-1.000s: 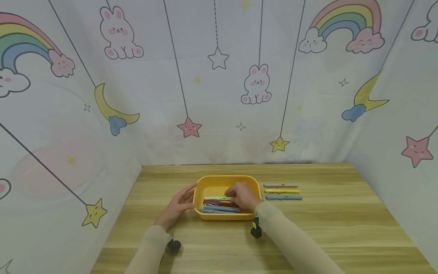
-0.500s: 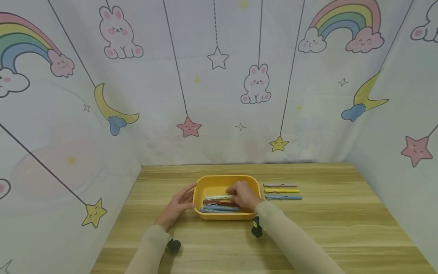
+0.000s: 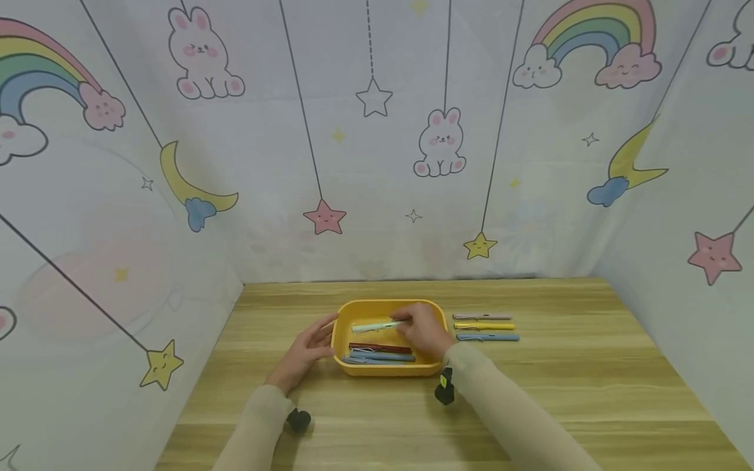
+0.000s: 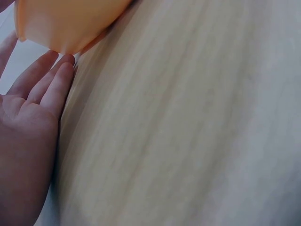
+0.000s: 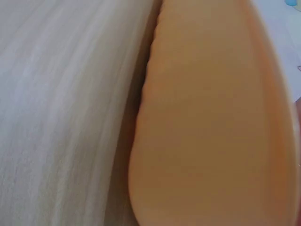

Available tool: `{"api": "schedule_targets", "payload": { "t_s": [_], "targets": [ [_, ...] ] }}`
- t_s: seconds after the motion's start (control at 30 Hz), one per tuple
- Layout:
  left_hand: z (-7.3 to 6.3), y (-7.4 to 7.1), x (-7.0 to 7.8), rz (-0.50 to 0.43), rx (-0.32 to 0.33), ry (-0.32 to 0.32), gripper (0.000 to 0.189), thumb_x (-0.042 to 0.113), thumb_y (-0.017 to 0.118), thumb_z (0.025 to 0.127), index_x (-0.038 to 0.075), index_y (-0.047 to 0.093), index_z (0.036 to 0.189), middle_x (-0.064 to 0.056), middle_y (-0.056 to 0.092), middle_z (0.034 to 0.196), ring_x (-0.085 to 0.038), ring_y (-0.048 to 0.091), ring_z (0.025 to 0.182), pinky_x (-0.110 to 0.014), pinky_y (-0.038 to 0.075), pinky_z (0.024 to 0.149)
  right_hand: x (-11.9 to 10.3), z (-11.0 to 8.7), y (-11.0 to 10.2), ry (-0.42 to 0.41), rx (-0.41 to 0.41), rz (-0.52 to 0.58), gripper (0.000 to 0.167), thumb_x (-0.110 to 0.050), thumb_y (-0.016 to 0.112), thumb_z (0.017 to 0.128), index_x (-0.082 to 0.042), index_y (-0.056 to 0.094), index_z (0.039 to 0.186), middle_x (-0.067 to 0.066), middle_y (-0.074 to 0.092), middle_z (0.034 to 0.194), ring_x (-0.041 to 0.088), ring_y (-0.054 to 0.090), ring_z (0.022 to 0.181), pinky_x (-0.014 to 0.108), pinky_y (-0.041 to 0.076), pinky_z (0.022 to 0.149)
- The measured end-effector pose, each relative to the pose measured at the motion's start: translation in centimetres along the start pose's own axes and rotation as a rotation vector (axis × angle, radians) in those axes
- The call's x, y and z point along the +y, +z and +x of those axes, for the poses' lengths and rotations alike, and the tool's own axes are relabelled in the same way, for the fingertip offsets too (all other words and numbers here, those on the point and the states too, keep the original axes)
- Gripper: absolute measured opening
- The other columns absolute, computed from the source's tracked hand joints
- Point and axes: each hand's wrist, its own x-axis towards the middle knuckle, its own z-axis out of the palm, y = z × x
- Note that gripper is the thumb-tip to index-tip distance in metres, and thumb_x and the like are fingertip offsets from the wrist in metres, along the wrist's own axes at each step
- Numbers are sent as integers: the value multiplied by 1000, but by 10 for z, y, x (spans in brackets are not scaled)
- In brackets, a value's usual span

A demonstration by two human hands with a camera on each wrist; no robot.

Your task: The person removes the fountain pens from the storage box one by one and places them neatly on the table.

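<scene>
In the head view my right hand point(image 3: 425, 329) pinches the end of a pale green pen point(image 3: 372, 326) over the inside of a yellow basket point(image 3: 389, 371). Below it in the basket lie a dark red pen point(image 3: 379, 348) and two blue pens, one of them a light blue pen point(image 3: 385, 356). My left hand point(image 3: 303, 353) rests its straight fingers against the basket's left side. The left wrist view shows those fingertips touching the basket wall point(image 4: 70, 23). Only the outer basket wall point(image 5: 207, 113) fills the right wrist view; the pinching fingers are hidden there.
Right of the basket, three pens lie side by side on the wooden table point(image 3: 577, 366): a greyish pink pen point(image 3: 483, 316), a yellow pen point(image 3: 485, 326) and a blue pen point(image 3: 489, 337). A cartoon-printed curtain point(image 3: 377, 248) stands behind the table and along both sides.
My right hand has lifted the pale green pen off the others and drawn it slightly up and toward the back of the basket. The left hand keeps its place.
</scene>
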Motion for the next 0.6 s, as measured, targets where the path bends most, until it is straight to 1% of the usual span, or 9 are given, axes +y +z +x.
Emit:
{"api": "schedule_targets", "payload": {
  "t_s": [0.1,0.23,0.33,0.43,0.53,0.57,0.6],
  "targets": [
    [0,0,0,10,-1,-5,73,5,70,98,25,40,162,-13,39,166,-33,41,151,-27,42,116,-1,-2,-2,20,34,43,30,-1,72,98,0,75,127,13,76,125,30,72,116,41,62,92],
    [0,1,1,18,2,-5,73,5,70,99,24,40,163,-13,39,167,-33,41,152,-29,41,117,-5,-5,-7,11,71,77,32,-3,74,97,-1,74,129,12,77,121,29,73,111,36,64,85],
    [0,1,1,23,7,-9,73,5,70,99,25,40,162,-13,39,167,-32,41,152,-27,42,116,-6,-7,-9,17,85,106,36,-4,74,97,-3,71,133,10,78,118,26,74,107,31,62,76],
    [0,1,1,17,10,-11,73,4,70,99,26,41,162,-12,40,166,-32,42,151,-26,43,115,-6,-10,-12,22,107,124,41,-5,75,97,-5,69,137,9,78,116,23,75,103,26,54,62],
    [0,1,1,15,6,-2,74,4,69,99,23,40,163,-14,39,166,-34,41,151,-24,43,114,-6,-12,-15,25,138,147,43,-6,76,96,-7,69,138,9,79,115,19,76,97,25,42,52],
    [0,1,1,15,4,1,74,4,70,98,22,39,163,-15,39,166,-35,41,151,-24,43,114,-5,-12,-16,28,146,155,43,-7,77,95,-8,70,138,8,79,115,17,75,89,24,39,51],
    [0,1,1,15,3,3,74,4,70,98,22,39,163,-16,38,167,-35,40,151,-23,43,114,-6,-13,-17,31,155,159,43,-8,78,95,-9,70,138,8,79,115,15,73,85,24,37,50]
  ]
}}
